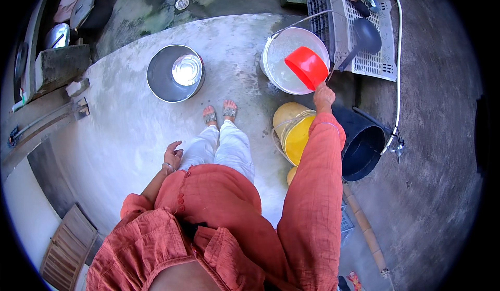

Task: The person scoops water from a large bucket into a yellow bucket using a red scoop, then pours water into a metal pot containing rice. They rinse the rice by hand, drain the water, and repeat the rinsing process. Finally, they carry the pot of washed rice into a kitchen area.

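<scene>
From where I stand, the white bucket is where the work is, water showing inside it. The right hand, at the bucket's near right edge, has its fingers clamped on the handle of a red dipper. The dipper's cup is tilted over the bucket's mouth — whether it touches the water, I cannot tell.

The left hand hangs beside the white trousers, well apart from the white bucket, to its left and nearer the person; its fingers are loosely bent and a little apart.

Left of the white bucket a metal pot stands on the floor, its bottom shining. Just on the bucket's near side is a yellow bucket, with a black bucket to the near right. Beyond its right side — a pale plastic crate bearing a dark ladle.
</scene>
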Tool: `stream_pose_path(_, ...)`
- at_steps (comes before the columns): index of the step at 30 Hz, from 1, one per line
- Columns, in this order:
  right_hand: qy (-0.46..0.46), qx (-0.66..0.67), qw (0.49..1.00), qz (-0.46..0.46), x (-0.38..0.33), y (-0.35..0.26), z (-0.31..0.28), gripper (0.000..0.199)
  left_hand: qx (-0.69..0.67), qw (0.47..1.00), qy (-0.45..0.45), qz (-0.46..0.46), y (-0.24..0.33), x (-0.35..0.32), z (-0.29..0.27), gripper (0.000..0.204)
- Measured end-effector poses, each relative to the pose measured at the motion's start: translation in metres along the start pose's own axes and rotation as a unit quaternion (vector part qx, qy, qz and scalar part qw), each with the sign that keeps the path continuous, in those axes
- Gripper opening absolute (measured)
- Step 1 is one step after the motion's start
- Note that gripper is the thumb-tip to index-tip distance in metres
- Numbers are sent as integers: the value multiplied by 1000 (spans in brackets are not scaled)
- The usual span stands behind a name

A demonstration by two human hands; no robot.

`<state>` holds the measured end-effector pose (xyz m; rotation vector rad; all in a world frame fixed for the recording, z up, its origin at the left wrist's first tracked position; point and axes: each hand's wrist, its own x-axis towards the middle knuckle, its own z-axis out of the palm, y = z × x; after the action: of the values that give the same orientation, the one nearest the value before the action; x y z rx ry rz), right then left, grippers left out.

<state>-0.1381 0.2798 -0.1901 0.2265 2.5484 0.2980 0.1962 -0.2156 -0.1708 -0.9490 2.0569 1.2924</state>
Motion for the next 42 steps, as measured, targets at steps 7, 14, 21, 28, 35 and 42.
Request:
stream_pose_path(7,-74,108,991,0,25,3,24,19,1,1000,-3,-11,19,-5,4,37)
stream_pose_path(14,-283,696,659,42,-2,22,50,8,0,1000,-1,6,23,-3,-6,37)
stream_pose_path(21,-148,753,641,5,-97,-53,8,17,7,1000,-6,15,32,6,-5,36)
stream_pose_path(28,28,613,784,-100,-126,-169,-8,26,-4,999,-10,51,27,2,-15,37)
stream_pose_path(35,104,352,916,-164,-152,-307,18,34,-41,999,14,-1,-19,-15,-41,39)
stream_pose_path(42,286,207,904,-239,-155,-354,-17,24,-48,998,46,-10,-48,-34,-52,38)
